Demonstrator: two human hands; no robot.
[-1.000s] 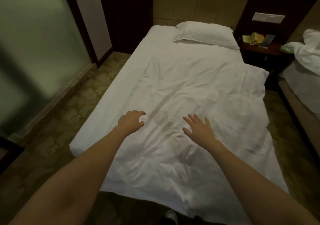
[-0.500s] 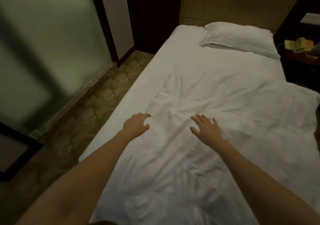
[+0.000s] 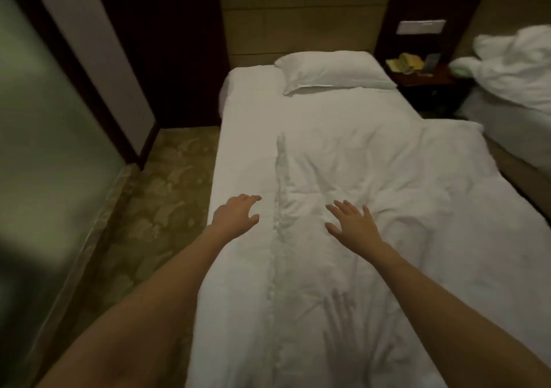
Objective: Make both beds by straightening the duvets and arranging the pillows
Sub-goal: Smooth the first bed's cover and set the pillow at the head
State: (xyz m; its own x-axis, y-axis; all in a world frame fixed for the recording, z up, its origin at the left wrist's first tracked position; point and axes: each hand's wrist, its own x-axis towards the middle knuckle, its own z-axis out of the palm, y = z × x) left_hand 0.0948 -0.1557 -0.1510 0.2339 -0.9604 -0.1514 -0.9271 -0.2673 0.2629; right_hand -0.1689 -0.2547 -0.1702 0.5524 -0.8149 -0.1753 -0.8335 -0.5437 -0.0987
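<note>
A white duvet [image 3: 387,184] lies wrinkled across the near bed [image 3: 244,137], shifted to the right so its left edge runs down the middle and bare sheet shows on the left. A white pillow [image 3: 331,72] lies at the head of this bed. My left hand [image 3: 235,214] hovers over the bare sheet just left of the duvet's edge, fingers loosely spread, holding nothing. My right hand [image 3: 351,223] is held flat with spread fingers over the duvet, its shadow cast below. A second bed [image 3: 512,110] at the far right carries a crumpled duvet [image 3: 518,65].
A dark nightstand [image 3: 429,86] with a yellow object and a card stands between the beds. A frosted glass wall [image 3: 44,163] and dark door frame line the left. Patterned carpet [image 3: 167,193] runs along the bed's left side.
The view has swung to face the bed head-on, bringing the second bed back into sight. Both hands have kept stretched out over the bed; the left one now sits over bare sheet.
</note>
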